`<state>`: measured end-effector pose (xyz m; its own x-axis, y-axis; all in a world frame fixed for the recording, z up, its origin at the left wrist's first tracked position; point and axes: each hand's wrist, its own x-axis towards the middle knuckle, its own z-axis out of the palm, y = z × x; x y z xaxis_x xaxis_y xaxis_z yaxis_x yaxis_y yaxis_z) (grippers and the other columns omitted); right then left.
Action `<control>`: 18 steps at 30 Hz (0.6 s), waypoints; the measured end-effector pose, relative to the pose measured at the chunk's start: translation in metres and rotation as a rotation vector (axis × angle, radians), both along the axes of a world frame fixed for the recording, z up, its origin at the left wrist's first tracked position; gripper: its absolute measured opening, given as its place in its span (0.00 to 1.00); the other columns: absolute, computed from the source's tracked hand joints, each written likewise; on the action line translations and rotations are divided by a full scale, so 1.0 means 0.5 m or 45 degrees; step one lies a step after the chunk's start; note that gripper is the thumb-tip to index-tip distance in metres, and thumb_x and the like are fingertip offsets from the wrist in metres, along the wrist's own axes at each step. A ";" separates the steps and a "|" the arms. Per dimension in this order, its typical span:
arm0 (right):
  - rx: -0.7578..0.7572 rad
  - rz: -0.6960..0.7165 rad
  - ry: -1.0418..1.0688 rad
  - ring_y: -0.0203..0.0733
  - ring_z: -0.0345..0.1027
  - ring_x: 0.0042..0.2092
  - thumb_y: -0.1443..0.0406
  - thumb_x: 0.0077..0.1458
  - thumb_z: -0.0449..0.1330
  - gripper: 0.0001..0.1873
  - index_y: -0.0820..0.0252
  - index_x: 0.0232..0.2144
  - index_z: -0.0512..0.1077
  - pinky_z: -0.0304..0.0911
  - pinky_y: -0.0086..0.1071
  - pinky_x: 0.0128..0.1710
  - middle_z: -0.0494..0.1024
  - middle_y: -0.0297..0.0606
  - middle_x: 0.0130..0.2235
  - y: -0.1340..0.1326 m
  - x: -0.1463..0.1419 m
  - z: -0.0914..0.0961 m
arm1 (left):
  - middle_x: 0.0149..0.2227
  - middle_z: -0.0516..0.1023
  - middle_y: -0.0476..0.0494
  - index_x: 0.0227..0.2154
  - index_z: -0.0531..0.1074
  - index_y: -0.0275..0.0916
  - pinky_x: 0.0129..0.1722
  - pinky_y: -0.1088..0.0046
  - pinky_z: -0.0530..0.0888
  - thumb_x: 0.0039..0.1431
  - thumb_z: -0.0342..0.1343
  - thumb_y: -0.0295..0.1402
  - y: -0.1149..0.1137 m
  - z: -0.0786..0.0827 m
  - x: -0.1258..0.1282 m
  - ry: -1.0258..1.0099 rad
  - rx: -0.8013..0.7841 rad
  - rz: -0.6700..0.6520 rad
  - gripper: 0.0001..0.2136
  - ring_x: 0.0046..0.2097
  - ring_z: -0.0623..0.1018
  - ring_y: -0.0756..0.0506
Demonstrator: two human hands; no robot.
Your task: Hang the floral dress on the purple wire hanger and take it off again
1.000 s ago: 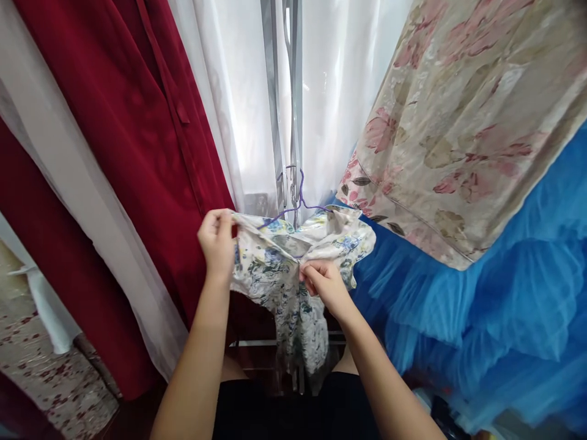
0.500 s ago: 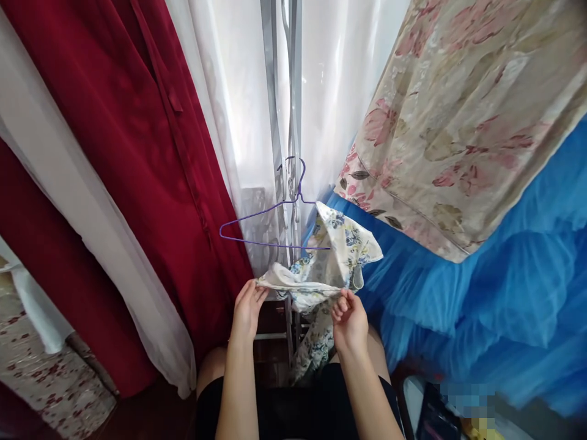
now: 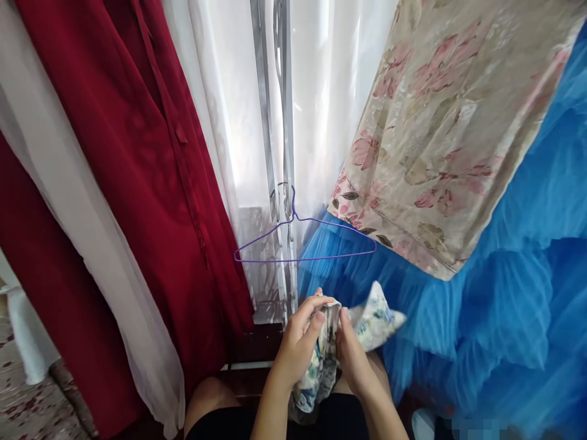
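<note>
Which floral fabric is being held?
The white fabric with blue flowers, bunched in the left hand and right hand; the beige pink-flowered fabric, upper right, and red-patterned fabric, lower left, touch neither hand.

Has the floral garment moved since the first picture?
Yes: judged against the metal rack, the floral garment has come down off the purple hanger, toward the camera.

No text, label, brand, number or sign can be read anywhere in this view
</note>
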<state>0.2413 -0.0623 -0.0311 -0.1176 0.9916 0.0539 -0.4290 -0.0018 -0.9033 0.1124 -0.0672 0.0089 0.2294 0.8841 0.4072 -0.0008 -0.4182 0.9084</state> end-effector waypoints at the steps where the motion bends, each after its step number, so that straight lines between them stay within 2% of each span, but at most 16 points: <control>1: -0.042 0.078 0.047 0.54 0.57 0.69 0.35 0.59 0.52 0.36 0.52 0.53 0.77 0.51 0.49 0.68 0.77 0.42 0.58 -0.008 0.003 0.010 | 0.62 0.71 0.41 0.60 0.71 0.46 0.69 0.57 0.55 0.72 0.47 0.46 0.003 -0.007 -0.007 0.006 -0.021 -0.025 0.20 0.67 0.66 0.37; 4: -0.114 0.214 0.005 0.54 0.62 0.66 0.41 0.57 0.62 0.31 0.54 0.53 0.77 0.55 0.47 0.66 0.79 0.43 0.56 -0.036 0.015 0.036 | 0.66 0.66 0.38 0.69 0.58 0.48 0.67 0.56 0.59 0.70 0.43 0.54 0.007 -0.047 -0.031 -0.084 -0.110 -0.180 0.30 0.66 0.66 0.36; 6: -0.075 0.326 -0.077 0.54 0.70 0.58 0.48 0.54 0.69 0.27 0.56 0.51 0.76 0.61 0.45 0.60 0.81 0.42 0.51 -0.048 0.024 0.047 | 0.64 0.68 0.37 0.68 0.60 0.45 0.65 0.57 0.62 0.69 0.41 0.58 0.004 -0.086 -0.051 -0.066 -0.206 -0.267 0.32 0.63 0.69 0.36; 7: -0.052 0.396 -0.115 0.52 0.73 0.53 0.50 0.52 0.71 0.26 0.57 0.49 0.77 0.65 0.43 0.56 0.82 0.42 0.47 -0.051 0.028 0.050 | 0.60 0.71 0.36 0.64 0.66 0.42 0.63 0.58 0.64 0.68 0.41 0.59 0.001 -0.107 -0.062 0.009 -0.261 -0.277 0.33 0.60 0.71 0.36; 9: -0.036 0.542 -0.172 0.47 0.75 0.42 0.51 0.49 0.73 0.25 0.59 0.44 0.76 0.69 0.39 0.45 0.81 0.38 0.38 -0.050 0.035 0.061 | 0.47 0.79 0.38 0.50 0.76 0.37 0.55 0.63 0.70 0.66 0.41 0.61 -0.008 -0.144 -0.089 0.268 -0.340 -0.227 0.33 0.51 0.75 0.38; 11: -0.011 0.643 -0.279 0.44 0.73 0.37 0.52 0.48 0.74 0.24 0.60 0.41 0.76 0.69 0.35 0.39 0.80 0.37 0.35 -0.042 0.042 0.080 | 0.33 0.77 0.41 0.34 0.78 0.35 0.45 0.67 0.71 0.66 0.41 0.62 -0.016 -0.169 -0.126 0.552 -0.328 -0.139 0.34 0.41 0.74 0.41; 14: 0.096 0.622 -0.662 0.42 0.71 0.35 0.54 0.49 0.73 0.19 0.62 0.37 0.77 0.67 0.32 0.36 0.79 0.36 0.34 -0.013 0.056 0.129 | 0.26 0.72 0.45 0.22 0.73 0.36 0.41 0.69 0.69 0.68 0.41 0.58 -0.016 -0.176 -0.208 0.846 -0.137 -0.009 0.32 0.35 0.71 0.44; 16: 0.198 0.533 -0.937 0.40 0.69 0.33 0.55 0.49 0.72 0.16 0.63 0.31 0.77 0.64 0.29 0.31 0.79 0.36 0.32 0.022 0.069 0.166 | 0.24 0.72 0.45 0.20 0.72 0.38 0.45 0.68 0.68 0.69 0.45 0.54 -0.004 -0.162 -0.279 1.001 0.027 0.056 0.29 0.35 0.71 0.44; 18: 0.313 0.451 -1.098 0.40 0.67 0.30 0.55 0.50 0.70 0.16 0.63 0.28 0.77 0.61 0.29 0.28 0.78 0.35 0.29 0.072 0.080 0.199 | 0.23 0.72 0.46 0.20 0.74 0.39 0.47 0.67 0.67 0.68 0.49 0.50 0.014 -0.136 -0.349 1.133 0.162 0.116 0.26 0.35 0.72 0.44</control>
<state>0.2811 -0.0263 0.0686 -0.5043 0.8634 0.0105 0.3714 0.2279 -0.9001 -0.0622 -0.0600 -0.0589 0.4378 0.8747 0.2080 0.7183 -0.4794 0.5042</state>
